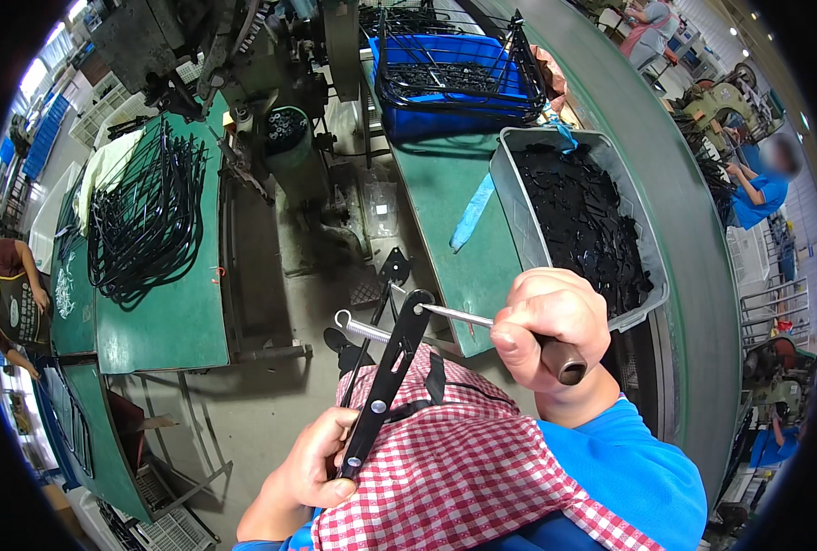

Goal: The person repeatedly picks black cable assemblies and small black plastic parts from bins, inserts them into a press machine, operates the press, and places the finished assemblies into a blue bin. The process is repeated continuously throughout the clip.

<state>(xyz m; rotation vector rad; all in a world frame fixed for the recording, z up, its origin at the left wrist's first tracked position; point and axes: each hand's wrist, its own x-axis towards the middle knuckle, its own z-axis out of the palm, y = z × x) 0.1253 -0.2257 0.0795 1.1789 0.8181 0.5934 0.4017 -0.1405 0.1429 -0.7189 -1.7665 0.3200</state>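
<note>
My left hand (312, 464) is closed around the lower end of a long black metal bracket (385, 386) with rivets and a slot. It stands tilted over my red-and-white checked apron (454, 441). In my closed right hand (555, 317) is an awl-like tool with a thin metal shaft (459, 315) and a brown handle (564, 362), hollow at its end. The shaft's tip meets the hole at the bracket's upper end. Beside the bracket, a silver coil spring (368, 330) with a looped end lies across a thin black rod. Where the spring's other end attaches is hidden.
A grey bin (509, 197) of black parts and a blue crate (431, 119) stand on the right green table. Black wire frames (151, 220) lie on the left table. A machine (289, 138) stands between. Co-workers are at left (9, 294) and right (757, 188).
</note>
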